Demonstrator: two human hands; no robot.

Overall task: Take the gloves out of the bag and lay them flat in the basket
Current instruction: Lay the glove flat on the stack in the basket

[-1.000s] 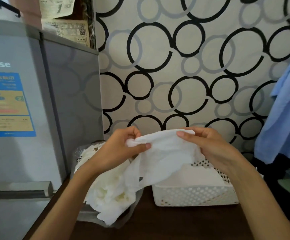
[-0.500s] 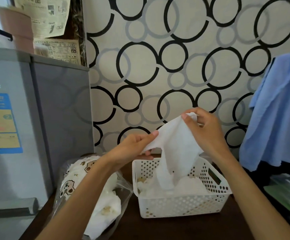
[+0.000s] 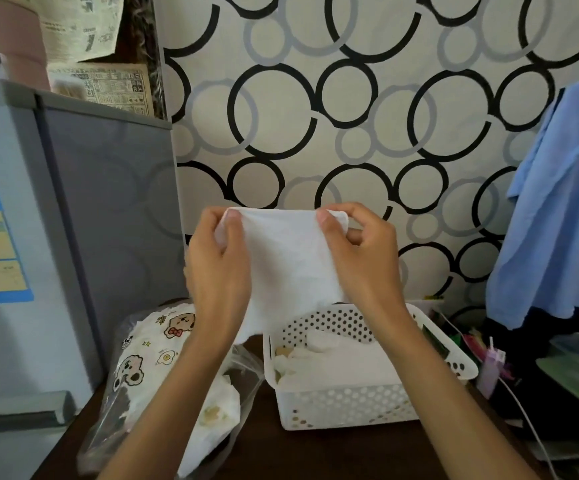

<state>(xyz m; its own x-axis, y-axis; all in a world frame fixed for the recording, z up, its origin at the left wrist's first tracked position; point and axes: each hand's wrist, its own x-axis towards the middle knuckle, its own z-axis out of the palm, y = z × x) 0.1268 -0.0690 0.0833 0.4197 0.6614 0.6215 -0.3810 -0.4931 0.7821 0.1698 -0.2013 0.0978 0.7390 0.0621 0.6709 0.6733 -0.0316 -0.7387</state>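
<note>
A white glove (image 3: 289, 268) hangs spread in the air, pinched at its top edge by my left hand (image 3: 217, 268) and my right hand (image 3: 362, 261). It is held above the back left part of the white perforated basket (image 3: 343, 407), which holds other white gloves (image 3: 336, 363) lying in it. A clear plastic bag (image 3: 149, 358) with cartoon prints lies on the dark table left of the basket, with more white gloves (image 3: 218, 417) spilling from its mouth.
A grey fridge (image 3: 56, 237) stands close on the left. A wall with a circle pattern is right behind the basket. A blue cloth (image 3: 558, 209) hangs at the right, over cluttered items (image 3: 488, 355) and a white cable beside the basket.
The glove came out of the bag and moved right over the basket. Both hands now pinch its top edge and hold it spread out, higher than before.
</note>
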